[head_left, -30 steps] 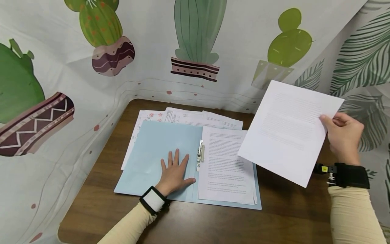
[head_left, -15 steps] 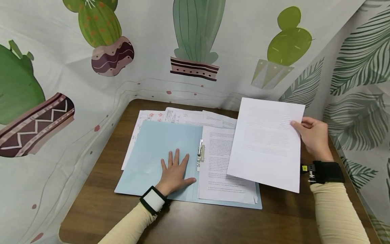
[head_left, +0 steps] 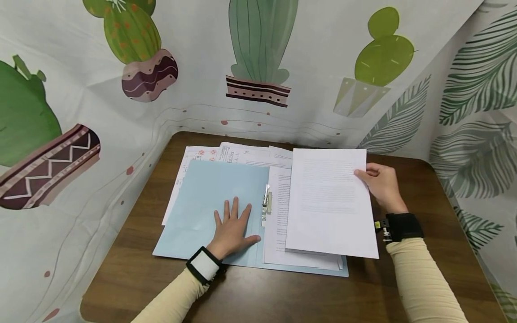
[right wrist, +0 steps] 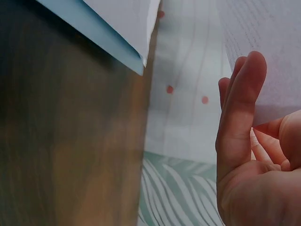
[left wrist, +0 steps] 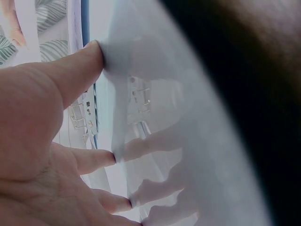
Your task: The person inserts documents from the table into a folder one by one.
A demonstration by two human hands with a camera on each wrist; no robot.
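A light blue folder [head_left: 210, 193] lies spread on the table, with a metal clip [head_left: 266, 204] along its spine. My left hand [head_left: 231, 231] rests flat on the folder's left cover, fingers spread. In the left wrist view its fingertips touch the glossy cover, which reflects them. My right hand [head_left: 381, 185] pinches a white sheet of paper [head_left: 331, 229] by its right edge, thumb on top. Faint print shows through the sheet. It hangs over a stack of printed pages [head_left: 276, 233] on the folder's right side and hides most of that stack.
More printed sheets [head_left: 246, 154] stick out behind and left of the folder, partly under it. The brown wooden table [head_left: 258, 296] meets a cloth backdrop [head_left: 202, 58] printed with cacti and leaves. Bare wood shows in front and to the right.
My right hand has carried the sheet leftward and lower, from beyond the folder's right edge to over the printed stack, and the sheet has turned straighter. My left hand stays in place.
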